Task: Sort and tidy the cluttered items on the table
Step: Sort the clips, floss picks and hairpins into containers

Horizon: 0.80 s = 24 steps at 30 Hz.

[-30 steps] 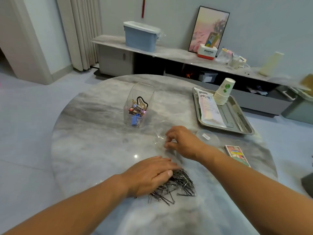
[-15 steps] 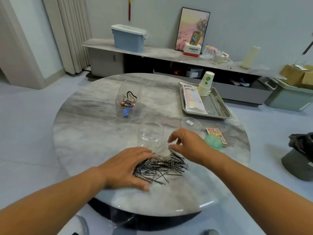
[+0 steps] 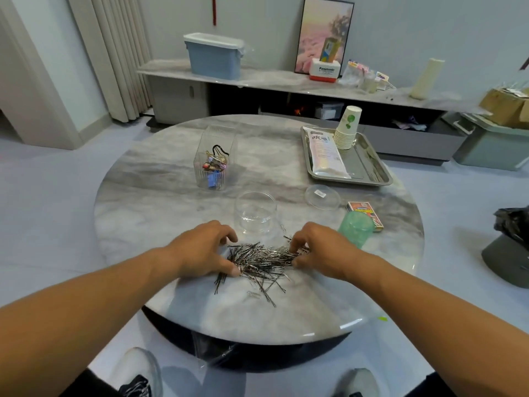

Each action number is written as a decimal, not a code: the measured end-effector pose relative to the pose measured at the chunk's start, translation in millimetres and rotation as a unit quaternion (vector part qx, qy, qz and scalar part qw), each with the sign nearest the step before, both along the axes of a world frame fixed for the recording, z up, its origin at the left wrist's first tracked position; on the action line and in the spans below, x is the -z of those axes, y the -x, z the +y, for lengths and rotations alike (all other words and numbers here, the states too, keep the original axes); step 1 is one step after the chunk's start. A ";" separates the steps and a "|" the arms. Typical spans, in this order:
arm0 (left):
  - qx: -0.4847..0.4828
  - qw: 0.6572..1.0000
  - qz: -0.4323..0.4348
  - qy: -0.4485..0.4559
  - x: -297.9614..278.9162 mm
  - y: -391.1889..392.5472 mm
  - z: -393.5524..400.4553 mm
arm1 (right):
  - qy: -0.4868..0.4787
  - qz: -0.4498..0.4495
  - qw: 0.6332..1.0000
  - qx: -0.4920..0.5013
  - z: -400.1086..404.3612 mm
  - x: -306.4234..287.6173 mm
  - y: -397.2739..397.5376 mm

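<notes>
- Marble round table point(image 3: 160, 202) carries a pile of hairpins and paper clips point(image 3: 262, 260) near its front edge.
- Left hand point(image 3: 204, 250) and right hand point(image 3: 322, 249) flank the pile, curled fingers gathering pins.
- Clear empty jar point(image 3: 255, 212) stands just behind.

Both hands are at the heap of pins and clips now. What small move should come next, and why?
Probably draw both hands together to gather the heap of dark hairpins and silver paper clips. The left hand and right hand flank it with curled fingers, strays lie toward the near edge, and the empty clear round jar stands just behind.
</notes>
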<state>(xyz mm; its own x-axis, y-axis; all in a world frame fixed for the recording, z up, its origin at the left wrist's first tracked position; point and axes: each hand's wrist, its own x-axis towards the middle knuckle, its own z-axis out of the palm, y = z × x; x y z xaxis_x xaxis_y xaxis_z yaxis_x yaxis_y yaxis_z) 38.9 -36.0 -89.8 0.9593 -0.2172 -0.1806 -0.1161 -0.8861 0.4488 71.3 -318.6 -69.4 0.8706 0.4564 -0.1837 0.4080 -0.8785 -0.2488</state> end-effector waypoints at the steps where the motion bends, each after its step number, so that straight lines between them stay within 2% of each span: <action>1: 0.001 1.000 0.024 -0.019 -2.1 -2.9 -0.5 | -0.011 0.007 1.000 -0.019 6.4 -2.1 2.7; 4: -0.005 0.997 0.079 -0.006 -0.3 -5.5 -4.4 | 0.006 0.012 0.997 -0.070 28.0 0.3 11.3; 7: -0.011 0.995 0.092 0.042 1.0 -4.6 -11.7 | 0.004 -0.006 0.998 -0.060 37.0 9.2 9.7; 9: -0.030 0.998 0.046 0.034 -2.9 -8.3 -14.8 | 0.008 -0.016 0.999 -0.047 36.0 12.7 5.1; 13: -0.130 0.982 -0.134 0.035 -14.8 -33.5 -6.5 | -0.020 -0.026 0.999 -0.031 35.1 14.7 1.0; 16: -0.137 0.973 -0.185 0.003 -25.2 -65.9 1.6 | -0.047 -0.063 0.997 -0.015 42.0 15.0 -3.7; 18: -0.122 0.975 -0.181 -0.038 -28.9 -85.2 4.1 | -0.076 -0.091 0.993 -0.006 46.9 13.7 -6.8; 21: -0.100 0.983 -0.116 -0.102 -23.3 -109.9 12.7 | -0.121 -0.109 0.987 0.011 55.6 13.4 -15.0; 24: -0.092 0.985 -0.063 -0.134 -19.2 -120.9 20.5 | -0.111 -0.116 0.987 0.014 62.4 13.7 -24.9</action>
